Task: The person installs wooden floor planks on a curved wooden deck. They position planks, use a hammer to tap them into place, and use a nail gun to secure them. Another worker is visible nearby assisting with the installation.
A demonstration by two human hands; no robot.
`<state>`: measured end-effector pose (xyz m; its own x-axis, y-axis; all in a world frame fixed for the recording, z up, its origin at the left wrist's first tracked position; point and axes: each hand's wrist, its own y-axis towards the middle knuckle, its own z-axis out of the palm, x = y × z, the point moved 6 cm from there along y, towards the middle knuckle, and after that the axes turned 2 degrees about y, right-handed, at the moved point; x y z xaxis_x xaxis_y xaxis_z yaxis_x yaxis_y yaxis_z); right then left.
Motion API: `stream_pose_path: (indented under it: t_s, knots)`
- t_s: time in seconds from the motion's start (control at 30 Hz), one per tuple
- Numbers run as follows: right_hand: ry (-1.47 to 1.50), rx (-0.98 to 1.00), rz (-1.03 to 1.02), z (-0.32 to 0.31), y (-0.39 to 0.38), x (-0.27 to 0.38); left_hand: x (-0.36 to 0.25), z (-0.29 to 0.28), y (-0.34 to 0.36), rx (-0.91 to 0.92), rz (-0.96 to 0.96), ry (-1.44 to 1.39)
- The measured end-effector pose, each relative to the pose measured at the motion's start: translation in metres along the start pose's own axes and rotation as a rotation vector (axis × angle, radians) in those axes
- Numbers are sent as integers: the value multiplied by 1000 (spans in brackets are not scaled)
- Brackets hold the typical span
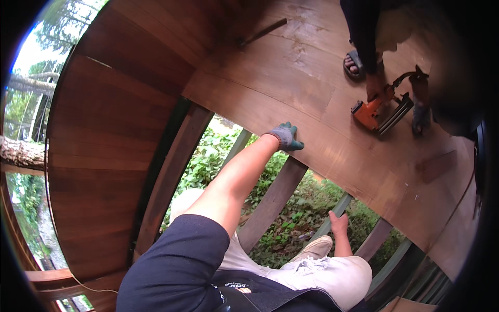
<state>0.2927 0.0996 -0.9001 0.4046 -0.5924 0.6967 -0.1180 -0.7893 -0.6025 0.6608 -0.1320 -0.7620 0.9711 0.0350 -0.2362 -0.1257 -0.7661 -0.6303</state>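
My left hand (pixel 287 138), in a grey and green glove, rests with fingers apart on the edge of the wooden floor planks (pixel 312 109). My bare right hand (pixel 338 223) grips a narrow green joist (pixel 326 226) between the open bays, beside my knee. A brown wooden joist (pixel 273 203) runs from below the planks toward me, with leaves and ground showing through the gaps. At upper right, a co-worker's hand (pixel 375 91) holds an orange and black nail gun (pixel 366 112) just over the planks, near their sandaled foot (pixel 353 66).
A dark wood-panelled wall (pixel 104 130) stands on the left, with trees outside beyond it. A short dark bar (pixel 265 31) lies on the upper planks. A loose dark board piece (pixel 435 166) is on the right, near a cord running toward the lower right.
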Motion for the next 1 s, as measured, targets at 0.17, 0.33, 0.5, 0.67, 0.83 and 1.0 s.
stream_pose_path:
  t_s: [0.17,0.33,0.5,0.67,0.83,1.0]
  knots:
    - [-416,6,-48,-31,-2,17,27,-47,-26,-8,-55,-121]
    - [-704,278,-98,-51,-50,102,99,-86,-75,-14,-180,-74]
    - [-792,263,-392,-55,-47,225,190,-51,-82,-94,-329,-184]
    - [-1025,292,-550,-30,-41,339,184,-70,-97,-180,-282,-361]
    - [-1263,274,-606,27,-26,380,225,-65,-91,-193,-333,-431]
    - [-1221,435,-558,53,-26,314,239,-68,-99,-155,-281,-423]
